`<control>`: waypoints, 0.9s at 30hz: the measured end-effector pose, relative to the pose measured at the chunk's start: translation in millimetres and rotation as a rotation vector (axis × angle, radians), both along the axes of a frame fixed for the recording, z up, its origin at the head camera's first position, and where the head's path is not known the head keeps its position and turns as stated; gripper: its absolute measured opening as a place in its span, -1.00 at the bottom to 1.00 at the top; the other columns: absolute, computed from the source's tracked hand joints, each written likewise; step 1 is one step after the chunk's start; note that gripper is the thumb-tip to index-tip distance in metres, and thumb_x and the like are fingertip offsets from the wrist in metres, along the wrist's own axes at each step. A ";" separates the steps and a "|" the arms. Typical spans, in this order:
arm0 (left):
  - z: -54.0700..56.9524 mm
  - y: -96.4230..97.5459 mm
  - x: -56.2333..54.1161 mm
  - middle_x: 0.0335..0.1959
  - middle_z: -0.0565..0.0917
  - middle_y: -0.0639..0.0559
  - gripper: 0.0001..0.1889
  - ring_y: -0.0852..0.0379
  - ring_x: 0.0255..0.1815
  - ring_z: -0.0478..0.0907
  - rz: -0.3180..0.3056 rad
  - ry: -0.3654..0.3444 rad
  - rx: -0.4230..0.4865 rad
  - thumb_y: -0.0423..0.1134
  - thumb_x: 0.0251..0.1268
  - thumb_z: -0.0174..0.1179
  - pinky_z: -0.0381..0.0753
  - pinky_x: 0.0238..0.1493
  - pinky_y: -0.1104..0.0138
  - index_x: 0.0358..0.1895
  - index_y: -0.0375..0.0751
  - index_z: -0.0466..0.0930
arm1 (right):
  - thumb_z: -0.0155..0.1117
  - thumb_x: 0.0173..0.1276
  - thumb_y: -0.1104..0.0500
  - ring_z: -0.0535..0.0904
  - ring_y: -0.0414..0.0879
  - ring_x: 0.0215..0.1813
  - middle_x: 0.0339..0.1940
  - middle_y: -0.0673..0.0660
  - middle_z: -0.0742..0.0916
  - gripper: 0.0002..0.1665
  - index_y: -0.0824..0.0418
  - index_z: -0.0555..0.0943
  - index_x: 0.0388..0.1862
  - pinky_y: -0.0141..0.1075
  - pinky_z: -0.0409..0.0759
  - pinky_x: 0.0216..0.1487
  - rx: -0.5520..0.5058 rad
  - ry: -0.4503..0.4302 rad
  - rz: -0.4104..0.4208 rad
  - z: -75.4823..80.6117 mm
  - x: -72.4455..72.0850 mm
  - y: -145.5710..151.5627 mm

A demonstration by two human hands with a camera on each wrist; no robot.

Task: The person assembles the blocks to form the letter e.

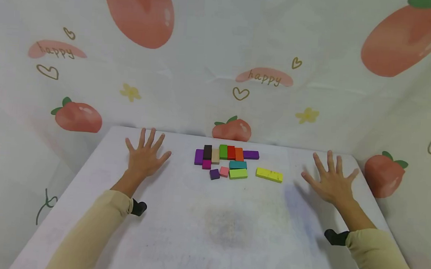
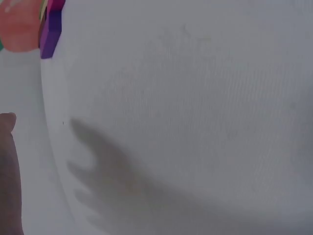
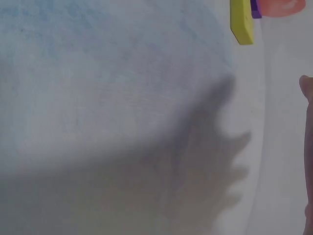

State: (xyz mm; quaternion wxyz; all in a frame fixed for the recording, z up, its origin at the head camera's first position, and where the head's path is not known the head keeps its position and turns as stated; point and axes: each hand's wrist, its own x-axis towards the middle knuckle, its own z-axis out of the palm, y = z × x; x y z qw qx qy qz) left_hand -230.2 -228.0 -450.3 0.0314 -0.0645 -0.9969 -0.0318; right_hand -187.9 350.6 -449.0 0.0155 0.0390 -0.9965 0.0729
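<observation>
My left hand (image 1: 144,159) is held over the table's left side, fingers spread and straight, holding nothing. Over the right side, my right hand (image 1: 333,183) is likewise spread wide and bare. Between them lies a group of coloured blocks. The yellow block (image 1: 269,175) is nearest my right hand, and the purple block (image 1: 199,157) at the group's left end is nearest my left. Among the others are a dark brown block (image 1: 208,152), a green block (image 1: 223,152), an orange block (image 1: 239,154), a teal block (image 1: 238,165) and a lime block (image 1: 238,174).
The white table (image 1: 178,232) has a greyish stain in its middle. Behind it hangs a pale cloth (image 1: 197,66) printed with peaches, hearts and flowers. Dark wrist mounts stick out at the left cuff (image 1: 139,208) and right cuff (image 1: 336,237). Both hands cast shadows on the tabletop.
</observation>
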 end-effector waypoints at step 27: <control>-12.3 78.5 5.6 0.64 -0.09 -0.08 -0.23 -0.19 0.62 -0.31 -0.190 0.054 -0.058 0.33 0.42 -0.18 -0.31 0.38 -0.41 0.60 0.10 0.04 | 0.00 0.44 -0.34 -0.04 0.35 0.58 0.61 0.32 0.12 -0.09 -0.03 0.06 0.63 0.55 -0.24 0.30 0.003 0.018 0.301 -19.4 6.8 -50.4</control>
